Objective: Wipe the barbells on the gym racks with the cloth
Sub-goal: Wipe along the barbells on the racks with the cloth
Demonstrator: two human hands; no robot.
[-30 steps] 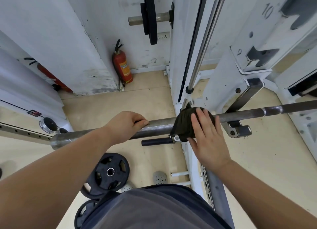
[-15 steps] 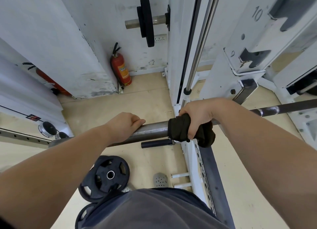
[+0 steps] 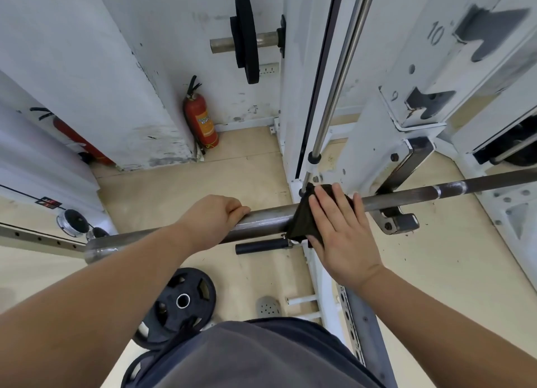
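A worn gym corner is seen from above: a pale wooden floor, scuffed and speckled with dirt near the rack, is bounded by white walls whose paint is chipped and smudged low down. A red extinguisher is stood in the corner against the wall, and a black plate is hung on a steel peg higher up. Two more black plates are left on the floor by the person's feet (one partly hidden under the other).

The bar is laid almost level across the frame, its long axis running left to right and climbing slightly toward the right. Its thick sleeve end is pointed to the lower left, while the thinner shaft is carried off the right edge. It is borne on a steel hook of the white rack, just right of the hands.

The sleeve is gripped by the left hand, whose fingers are curled over its top. A dark cloth is draped over the bar where sleeve meets shaft, and it is pressed there by the right hand, laid flat with its fingers straight and spread a little. The thumb of that hand cannot be made out. A grey garment is seen at the bottom edge.
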